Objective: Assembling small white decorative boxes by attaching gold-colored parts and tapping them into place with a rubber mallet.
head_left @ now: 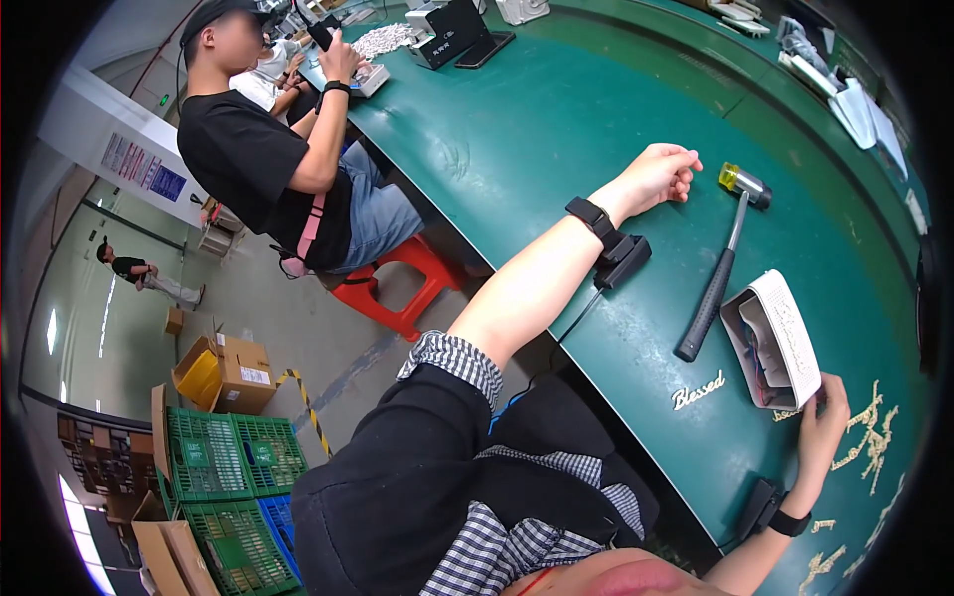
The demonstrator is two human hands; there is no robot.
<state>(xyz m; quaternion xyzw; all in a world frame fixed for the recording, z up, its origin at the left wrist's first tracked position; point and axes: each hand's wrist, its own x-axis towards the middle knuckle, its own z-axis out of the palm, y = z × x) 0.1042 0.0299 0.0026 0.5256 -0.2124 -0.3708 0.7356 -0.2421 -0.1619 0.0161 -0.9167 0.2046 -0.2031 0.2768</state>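
My left hand [661, 181] hovers over the green table, fingers curled together; whatever is inside them, if anything, is hidden. Just right of it lies a mallet [716, 288] with a yellow face, a dark face and a black grip. My right hand [828, 409] has its fingers at the near end of a white plastic housing [785, 333], which stands on its side with its hollow side facing left. Wires show faintly inside it. Beside the housing rests a pale cutout of joined script lettering [699, 391], and another small cutout [786, 415] is partly covered near my right fingers.
Several pale cutout pieces [874, 442] are scattered at the right. Black devices with cables sit at both wrists. A co-worker [258, 149] sits on a red stool [402, 288] at the left. Green crates [234, 452] and cardboard boxes [234, 372] stand on the floor.
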